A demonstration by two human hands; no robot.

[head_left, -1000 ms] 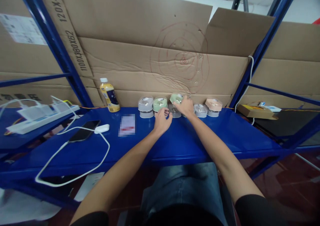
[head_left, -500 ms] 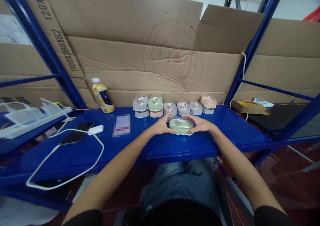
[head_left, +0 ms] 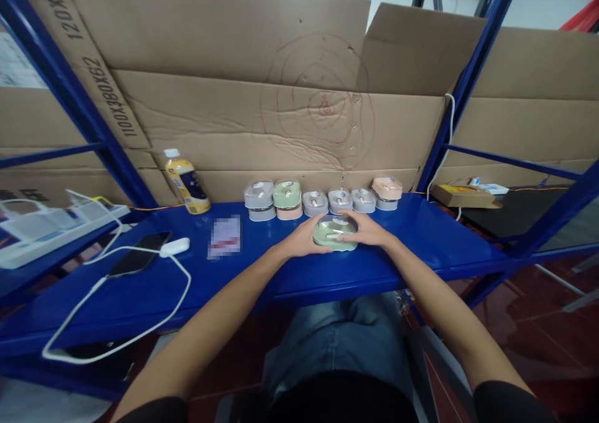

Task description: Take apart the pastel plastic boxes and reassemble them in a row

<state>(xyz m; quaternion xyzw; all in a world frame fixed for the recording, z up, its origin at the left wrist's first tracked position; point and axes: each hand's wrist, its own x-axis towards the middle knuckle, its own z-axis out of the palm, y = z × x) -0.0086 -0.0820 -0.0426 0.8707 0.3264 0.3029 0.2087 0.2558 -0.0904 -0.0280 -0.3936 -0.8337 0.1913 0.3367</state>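
A green oval container (head_left: 334,234) with a clear-topped lid sits on the blue table (head_left: 299,273), near its front edge. My left hand (head_left: 304,237) wraps round its left side. Round its right side curls my right hand (head_left: 367,228). Behind them stands a row of small containers: a grey stack (head_left: 260,199), a green and pink stack (head_left: 287,198), several low grey ones (head_left: 340,201) and a pink-topped grey stack (head_left: 387,192).
A yellow drink bottle (head_left: 188,183) stands at the back left. Left of my hands lie a blurred card (head_left: 224,237), a phone (head_left: 139,254) with white cables and a power strip (head_left: 60,236). Cardboard (head_left: 210,111) backs the table.
The camera view has shifted slightly. My right hand has tilted and moved a little over the green container's right end; my left hand still holds its left side.
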